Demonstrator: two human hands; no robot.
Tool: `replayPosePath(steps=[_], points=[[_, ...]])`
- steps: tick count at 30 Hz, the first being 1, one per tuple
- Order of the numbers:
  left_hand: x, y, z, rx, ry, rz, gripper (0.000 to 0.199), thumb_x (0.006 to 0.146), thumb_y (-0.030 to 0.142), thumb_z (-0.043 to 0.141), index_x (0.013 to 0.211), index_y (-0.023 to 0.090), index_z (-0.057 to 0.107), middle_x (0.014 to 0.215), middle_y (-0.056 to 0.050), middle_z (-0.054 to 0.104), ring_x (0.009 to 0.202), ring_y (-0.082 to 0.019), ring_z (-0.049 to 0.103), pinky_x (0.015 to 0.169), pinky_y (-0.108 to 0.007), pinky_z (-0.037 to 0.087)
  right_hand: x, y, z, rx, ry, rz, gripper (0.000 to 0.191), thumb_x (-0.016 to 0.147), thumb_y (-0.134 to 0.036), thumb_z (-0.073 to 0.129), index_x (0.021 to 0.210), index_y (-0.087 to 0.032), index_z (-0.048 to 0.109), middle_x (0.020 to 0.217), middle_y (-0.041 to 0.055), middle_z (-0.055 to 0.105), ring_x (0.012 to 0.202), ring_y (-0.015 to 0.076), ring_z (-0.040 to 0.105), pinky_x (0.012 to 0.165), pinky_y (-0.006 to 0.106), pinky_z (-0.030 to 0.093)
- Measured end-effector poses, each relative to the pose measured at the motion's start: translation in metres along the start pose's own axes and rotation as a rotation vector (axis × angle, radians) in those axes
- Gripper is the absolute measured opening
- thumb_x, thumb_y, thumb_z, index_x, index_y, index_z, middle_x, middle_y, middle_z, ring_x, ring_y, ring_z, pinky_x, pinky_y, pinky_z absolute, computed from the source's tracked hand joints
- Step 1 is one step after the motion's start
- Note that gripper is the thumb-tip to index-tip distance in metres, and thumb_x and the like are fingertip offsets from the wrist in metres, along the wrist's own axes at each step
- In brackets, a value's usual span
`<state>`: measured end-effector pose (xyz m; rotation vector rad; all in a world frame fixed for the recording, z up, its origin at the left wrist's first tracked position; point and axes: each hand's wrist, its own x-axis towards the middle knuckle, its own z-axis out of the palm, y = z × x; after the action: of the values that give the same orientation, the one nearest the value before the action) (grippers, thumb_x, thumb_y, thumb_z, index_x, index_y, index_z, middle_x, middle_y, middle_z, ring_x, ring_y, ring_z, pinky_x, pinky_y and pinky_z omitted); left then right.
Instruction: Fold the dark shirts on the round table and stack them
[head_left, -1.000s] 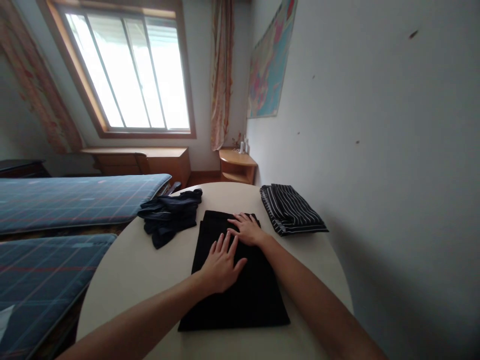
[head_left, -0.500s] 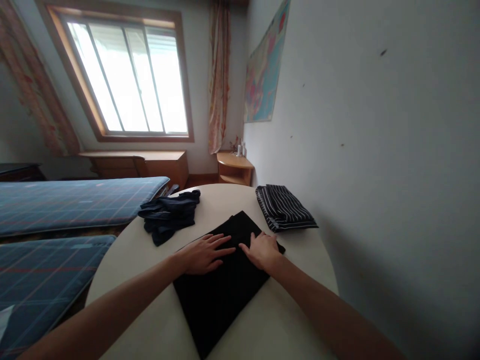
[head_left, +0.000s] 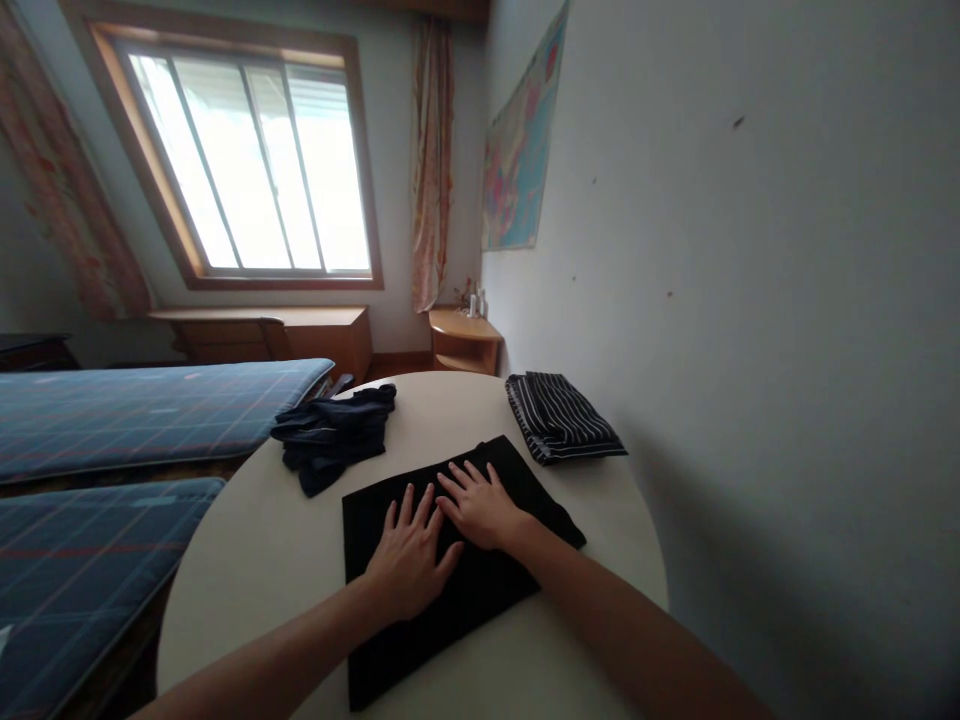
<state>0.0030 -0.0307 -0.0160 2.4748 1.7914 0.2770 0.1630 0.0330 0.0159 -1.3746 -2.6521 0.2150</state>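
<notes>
A black folded garment lies flat on the round cream table, its exact kind not clear. My left hand rests palm down on its left half, fingers spread. Just to the right, my right hand also lies flat on the black cloth with its fingers apart. The fingertips of both hands are close together near the middle of the cloth. Neither hand grips anything.
A crumpled dark navy garment sits at the table's far left. At the far right is a folded black-and-white striped cloth, near the wall. Plaid-covered cushions border the table on the left.
The black garment has turned on the table, its near corner swinging left. My left hand has moved down and now points forward; my right hand has shifted left.
</notes>
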Motion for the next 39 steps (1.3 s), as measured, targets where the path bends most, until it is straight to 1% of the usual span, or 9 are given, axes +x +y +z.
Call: replayPosePath(steps=[4,9,14,19,24,27,29,35,39], points=[[0.012,-0.019,-0.014,-0.011,-0.05,0.065,0.071,0.094,0.063,0.037,0.153,0.023,0.036,0.163,-0.01,0.02,0.15,-0.04,0.006,0.117,-0.062,0.018,0.005,0.022,0.008,0.045,-0.014,0.033,0.067,0.1,-0.061,0.019,0.153,-0.024,0.035,0.162,0.0083,0.025,0.15,0.0314,0.015,0.119,0.058,0.009],[0.03,-0.034,-0.024,0.012,-0.118,0.14,0.073,0.095,0.066,0.033,0.156,0.027,0.028,0.164,-0.007,0.016,0.15,-0.038,0.003,0.119,-0.058,0.015,0.004,0.038,0.007,0.027,0.054,0.212,0.071,0.097,-0.066,0.019,0.152,-0.025,0.037,0.163,0.0062,0.024,0.151,0.0328,0.012,0.12,0.051,0.006],[0.023,-0.018,-0.024,0.018,-0.12,0.073,0.08,0.092,0.071,0.033,0.156,0.024,0.026,0.164,-0.011,0.015,0.149,-0.041,0.001,0.118,-0.062,0.013,0.002,0.043,0.011,0.02,0.117,0.299,0.07,0.097,-0.067,0.019,0.151,-0.027,0.04,0.162,0.0056,0.026,0.151,0.0314,0.013,0.12,0.049,0.004],[-0.001,-0.006,-0.028,-0.059,-0.132,0.309,0.066,0.097,0.058,0.04,0.156,0.036,0.021,0.165,-0.002,0.007,0.151,-0.032,0.004,0.121,-0.057,0.011,0.0,0.046,0.009,0.017,0.112,0.343,0.069,0.097,-0.065,0.024,0.152,-0.026,0.037,0.162,0.0077,0.025,0.151,0.0274,0.013,0.12,0.045,0.006],[-0.011,-0.007,-0.04,-0.072,-0.227,0.371,0.07,0.093,0.058,0.048,0.155,0.041,0.022,0.165,-0.002,0.009,0.15,-0.039,0.004,0.117,-0.067,0.011,0.0,0.049,0.008,0.003,0.094,0.408,0.07,0.096,-0.064,0.028,0.154,-0.026,0.033,0.164,0.007,0.018,0.152,0.0285,0.005,0.12,0.048,0.003],[-0.004,-0.003,-0.043,-0.087,-0.212,0.324,0.065,0.095,0.063,0.038,0.154,0.036,0.03,0.164,-0.004,0.022,0.15,-0.037,0.014,0.118,-0.062,0.016,0.0,0.048,0.009,0.003,0.078,0.41,0.069,0.096,-0.063,0.03,0.155,-0.026,0.031,0.165,0.0063,0.015,0.152,0.0286,0.003,0.12,0.048,0.003],[0.007,0.001,-0.039,-0.085,-0.159,0.224,0.067,0.096,0.063,0.033,0.154,0.029,0.033,0.161,-0.006,0.03,0.149,-0.036,0.018,0.119,-0.056,0.02,0.0,0.048,0.009,0.007,0.072,0.41,0.07,0.096,-0.063,0.029,0.155,-0.026,0.03,0.165,0.0061,0.014,0.152,0.0285,0.002,0.12,0.048,0.004],[0.044,-0.011,-0.02,0.024,-0.009,-0.135,0.075,0.094,0.066,0.034,0.155,0.021,0.032,0.163,-0.014,0.022,0.148,-0.044,0.01,0.116,-0.062,0.017,0.0,0.049,0.006,0.014,0.049,0.427,0.071,0.095,-0.066,0.028,0.155,-0.028,0.03,0.165,0.0042,0.013,0.152,0.0289,0.002,0.118,0.052,0.008],[0.053,-0.028,-0.012,0.037,0.029,-0.162,0.076,0.092,0.07,0.034,0.153,0.024,0.037,0.162,-0.014,0.024,0.149,-0.042,0.009,0.117,-0.06,0.016,0.0,0.052,0.006,0.021,0.072,0.483,0.081,0.092,-0.072,0.028,0.156,-0.023,0.028,0.165,0.006,0.014,0.151,0.033,0.001,0.118,0.05,0.012]])
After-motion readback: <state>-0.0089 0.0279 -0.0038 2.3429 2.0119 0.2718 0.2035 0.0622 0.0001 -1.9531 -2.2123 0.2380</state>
